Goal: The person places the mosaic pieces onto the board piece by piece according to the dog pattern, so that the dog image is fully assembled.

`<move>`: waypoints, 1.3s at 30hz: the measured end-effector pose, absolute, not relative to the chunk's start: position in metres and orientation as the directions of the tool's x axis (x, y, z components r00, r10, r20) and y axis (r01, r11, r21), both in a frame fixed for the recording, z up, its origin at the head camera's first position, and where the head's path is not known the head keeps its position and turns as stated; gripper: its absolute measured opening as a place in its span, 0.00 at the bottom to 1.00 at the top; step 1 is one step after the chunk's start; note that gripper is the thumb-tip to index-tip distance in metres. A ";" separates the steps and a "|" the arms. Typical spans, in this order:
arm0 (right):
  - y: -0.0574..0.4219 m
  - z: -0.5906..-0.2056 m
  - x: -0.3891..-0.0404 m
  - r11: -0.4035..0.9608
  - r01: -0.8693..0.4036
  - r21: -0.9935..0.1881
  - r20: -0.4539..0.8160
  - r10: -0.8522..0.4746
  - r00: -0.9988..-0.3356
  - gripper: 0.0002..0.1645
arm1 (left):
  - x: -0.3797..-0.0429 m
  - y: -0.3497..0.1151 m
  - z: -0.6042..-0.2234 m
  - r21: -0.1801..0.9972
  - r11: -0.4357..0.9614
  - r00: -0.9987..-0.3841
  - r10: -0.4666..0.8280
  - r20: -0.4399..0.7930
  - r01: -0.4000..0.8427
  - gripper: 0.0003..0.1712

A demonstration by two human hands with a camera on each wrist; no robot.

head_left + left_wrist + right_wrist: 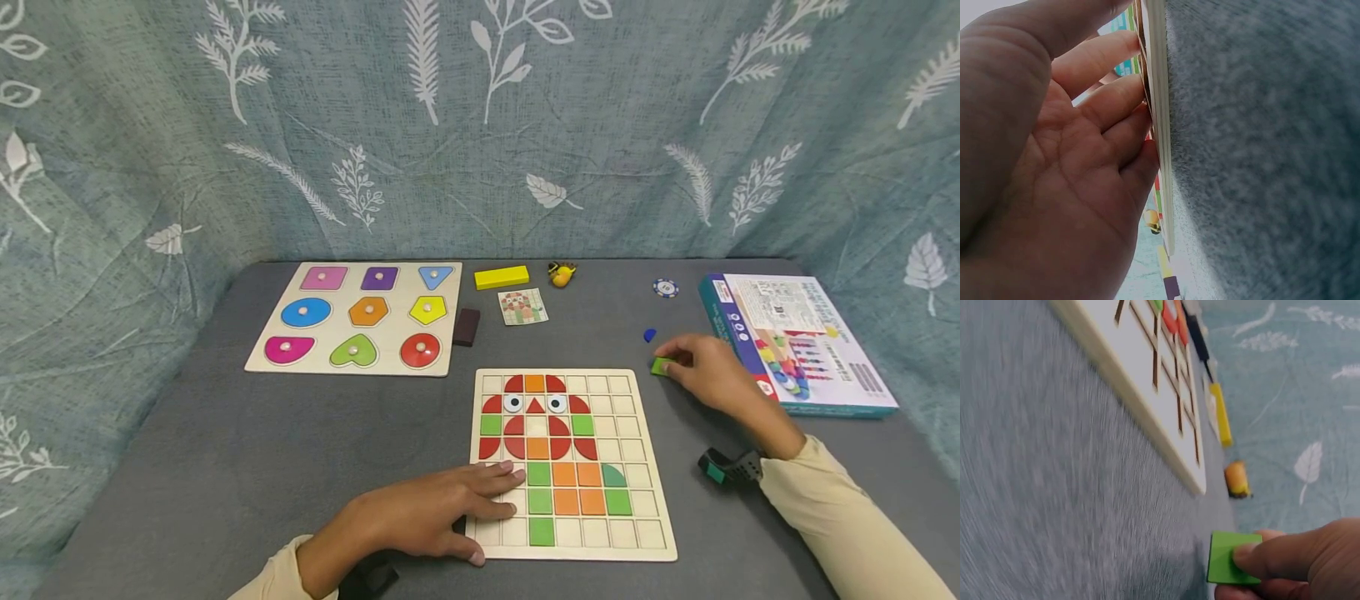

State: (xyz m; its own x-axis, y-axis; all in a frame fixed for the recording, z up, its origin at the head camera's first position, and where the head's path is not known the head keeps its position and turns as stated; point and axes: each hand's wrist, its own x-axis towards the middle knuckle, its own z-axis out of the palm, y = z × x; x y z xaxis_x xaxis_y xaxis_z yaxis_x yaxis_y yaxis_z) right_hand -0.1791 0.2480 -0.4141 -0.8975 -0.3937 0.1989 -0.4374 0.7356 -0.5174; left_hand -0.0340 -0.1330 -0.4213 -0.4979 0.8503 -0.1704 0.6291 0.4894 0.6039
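A wooden grid board (652,533) lies on the grey cloth, partly filled with red, orange and green tiles that form a bird-like figure with two round eyes. My left hand (420,510) rests on its lower left part with fingers spread, covering some cells; in the left wrist view the fingertips touch the board's edge (1159,119). Right of the board, my right hand (708,373) pinches a green square tile (660,367) between thumb and fingers. The right wrist view shows that tile (1222,562) tilted up, thumb across its face. A small blue piece (649,335) lies just beyond.
At the back left lies a knobbed shape puzzle (397,308), beside a dark brown block (467,327). Behind the board are a yellow block (502,277), a picture card (522,307) and a bee toy (561,275). A chip (665,287) and box (825,333) sit right.
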 end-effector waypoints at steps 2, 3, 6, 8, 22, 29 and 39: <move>0.246 -0.413 -0.175 0.719 -0.449 -0.530 0.186 -0.418 -0.889 0.06 | -0.034 -0.133 -0.421 0.606 0.490 -0.499 0.849 -0.172 0.627 0.35; 0.245 -0.413 -0.173 0.710 -0.455 -0.538 0.179 -0.431 -0.884 0.06 | -0.034 -0.133 -0.421 0.606 0.490 -0.500 0.849 -0.171 0.626 0.35; 0.242 -0.413 -0.167 0.684 -0.469 -0.559 0.165 -0.463 -0.871 0.07 | -0.034 -0.133 -0.421 0.608 0.488 -0.500 0.850 -0.167 0.626 0.35; 0.239 -0.413 -0.163 0.668 -0.476 -0.572 0.155 -0.482 -0.862 0.08 | -0.034 -0.133 -0.421 0.608 0.489 -0.501 0.849 -0.167 0.626 0.34; 0.221 -0.410 -0.135 0.502 -0.509 -0.699 0.038 -0.685 -0.728 0.09 | -0.034 -0.133 -0.420 0.610 0.489 -0.499 0.850 -0.172 0.624 0.34; 0.214 -0.406 -0.122 0.444 -0.511 -0.736 -0.002 -0.757 -0.654 0.11 | -0.036 -0.132 -0.419 0.609 0.485 -0.499 0.851 -0.164 0.627 0.35; 0.212 -0.403 -0.100 0.374 -0.489 -0.788 -0.025 -0.814 -0.581 0.07 | -0.036 -0.132 -0.420 0.607 0.488 -0.499 0.850 -0.168 0.627 0.35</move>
